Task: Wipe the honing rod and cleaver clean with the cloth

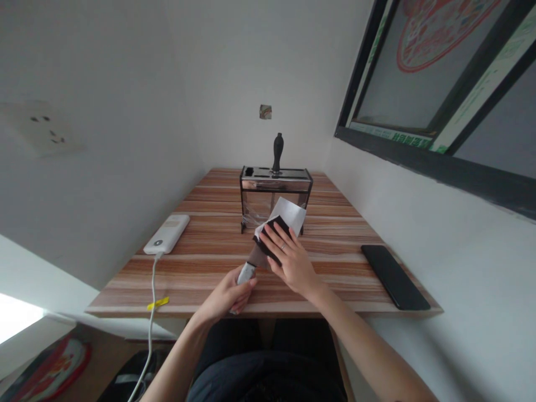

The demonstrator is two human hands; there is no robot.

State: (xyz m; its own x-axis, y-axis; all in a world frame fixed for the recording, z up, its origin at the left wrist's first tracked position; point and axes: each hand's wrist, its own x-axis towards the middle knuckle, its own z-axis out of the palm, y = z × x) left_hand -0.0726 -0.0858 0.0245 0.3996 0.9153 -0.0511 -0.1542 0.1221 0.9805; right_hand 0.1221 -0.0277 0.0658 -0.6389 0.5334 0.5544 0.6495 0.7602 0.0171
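My left hand [234, 291] is wrapped round the pale handle [246, 272] of what looks like a broad-bladed knife [258, 257]. The grey blade points up and away to the right. Over its far part lies a black sheet [274, 228], and a white sheet [290, 212] sticks out beyond it; they may be one folded piece. My right hand [290, 257] rests flat on the black sheet with fingers stretched out, a ring on one. Its palm and fingers hide part of the sheet and blade. Just behind stands a metal-framed device with a black upright handle [278, 151].
On the left of the wood-grain table [209, 215] lies a white power bank [167, 234], its white cable [152, 290] running over the front edge past a yellow strip [158, 303]. A black phone [393, 276] lies at the right edge. Walls stand on both sides and behind.
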